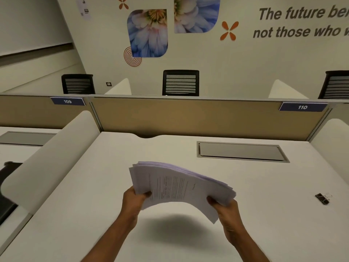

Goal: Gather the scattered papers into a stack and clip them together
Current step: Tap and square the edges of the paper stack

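A thick stack of white printed papers hangs in the air above the white desk, bowed upward in the middle, its edges slightly fanned. My left hand grips its left edge, thumb on top. My right hand grips the right near corner, thumb on top. A black binder clip with silver handles lies on the desk far to the right of my right hand, untouched.
A grey cable-tray lid is set into the desk behind the papers. A tan partition closes the back; curved white dividers stand at both sides. Black office chairs sit beyond the partition.
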A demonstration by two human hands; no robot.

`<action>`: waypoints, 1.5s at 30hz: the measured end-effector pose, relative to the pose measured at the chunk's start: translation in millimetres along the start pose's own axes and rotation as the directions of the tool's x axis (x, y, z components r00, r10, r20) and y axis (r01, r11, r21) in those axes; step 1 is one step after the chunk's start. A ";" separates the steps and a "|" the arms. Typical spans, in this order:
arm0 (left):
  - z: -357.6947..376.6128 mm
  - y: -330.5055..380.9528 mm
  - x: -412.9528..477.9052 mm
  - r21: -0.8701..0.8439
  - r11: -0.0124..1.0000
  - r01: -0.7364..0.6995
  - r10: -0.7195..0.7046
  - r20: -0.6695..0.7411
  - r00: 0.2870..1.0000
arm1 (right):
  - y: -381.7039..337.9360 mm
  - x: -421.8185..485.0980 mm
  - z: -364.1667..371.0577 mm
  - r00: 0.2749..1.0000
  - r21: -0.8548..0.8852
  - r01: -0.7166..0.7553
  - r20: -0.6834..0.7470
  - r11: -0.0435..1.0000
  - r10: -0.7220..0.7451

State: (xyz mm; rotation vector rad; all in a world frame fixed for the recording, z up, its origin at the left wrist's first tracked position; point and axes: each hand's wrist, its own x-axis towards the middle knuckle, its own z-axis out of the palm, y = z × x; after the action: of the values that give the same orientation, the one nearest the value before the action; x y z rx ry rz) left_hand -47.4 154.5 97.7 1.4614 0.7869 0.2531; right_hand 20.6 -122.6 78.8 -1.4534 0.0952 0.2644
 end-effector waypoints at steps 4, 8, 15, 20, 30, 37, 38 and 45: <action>4.7 -17.7 -2.0 -0.066 0.996 0.056 -0.056 0.003 0.998 | 8.0 -3.9 0.7 0.999 -0.064 -0.011 0.036 0.998 0.014; 0.6 -23.4 3.3 -0.078 0.994 0.075 -0.076 -0.008 0.997 | 7.3 -6.6 -4.3 0.999 -0.074 -0.007 0.037 0.997 0.010; 1.5 -26.1 4.1 -0.084 0.993 0.081 -0.079 0.028 0.996 | 16.2 -7.2 -0.5 0.998 -0.105 -0.014 0.061 0.994 0.020; -3.8 -23.3 4.1 -0.030 0.997 0.065 -0.063 0.068 0.996 | 18.2 2.7 -15.3 0.998 -0.111 -0.052 0.020 0.992 0.054; 5.6 -21.9 2.2 -0.019 0.996 0.083 -0.080 0.118 0.990 | 20.6 6.8 -18.9 0.993 -0.105 -0.085 0.071 0.991 0.092; -1.3 -12.4 1.1 0.003 0.999 0.037 -0.038 0.105 0.994 | 16.8 9.9 -24.4 0.996 -0.094 -0.060 0.065 0.994 0.066; -2.2 -10.8 0.3 0.010 0.999 0.039 -0.040 0.113 0.993 | 17.2 11.8 -27.8 0.996 -0.087 -0.061 0.059 0.994 0.066; 15.8 -6.7 -6.8 -0.017 0.999 0.037 -0.034 0.114 0.993 | 17.2 9.4 -8.8 0.997 -0.073 -0.037 0.058 0.997 0.042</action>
State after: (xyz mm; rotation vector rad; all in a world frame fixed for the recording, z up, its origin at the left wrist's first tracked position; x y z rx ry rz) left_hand -44.7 137.1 92.2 1.4298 0.7156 0.1485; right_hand 26.5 -128.5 59.0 -1.5146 0.0670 0.3459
